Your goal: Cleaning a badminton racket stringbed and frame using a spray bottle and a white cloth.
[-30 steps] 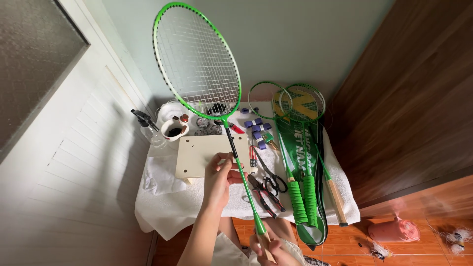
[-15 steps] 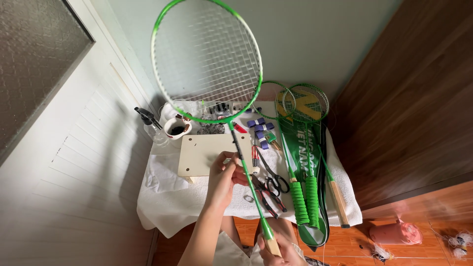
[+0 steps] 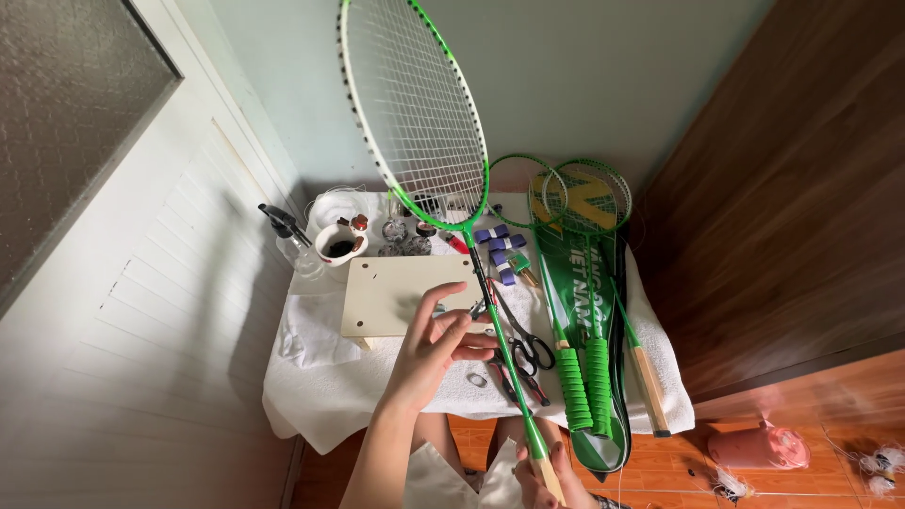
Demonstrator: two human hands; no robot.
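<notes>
I hold a green badminton racket (image 3: pixel 415 113) upright over a small table. My right hand (image 3: pixel 556 481) grips its bare wooden handle at the bottom edge of the view. My left hand (image 3: pixel 436 344) pinches the thin green shaft about halfway up, fingers curled on it. The strung head rises above the table toward the wall, turned partly edge-on. Under my left hand lies a cream board (image 3: pixel 401 294) with small holes.
The table's white cloth (image 3: pixel 320 386) carries black scissors (image 3: pixel 528 349), purple grip rolls (image 3: pixel 500 247), a small cup (image 3: pixel 337 245), a spray bottle (image 3: pixel 287 236) and two more green rackets (image 3: pixel 584 283) on a green bag. A white door stands left, a brown wooden panel right. A pink object (image 3: pixel 759 445) lies on the floor.
The racket head has turned from facing me to partly edge-on and tilted left. My left hand stayed on the shaft, its fingers shifting slightly.
</notes>
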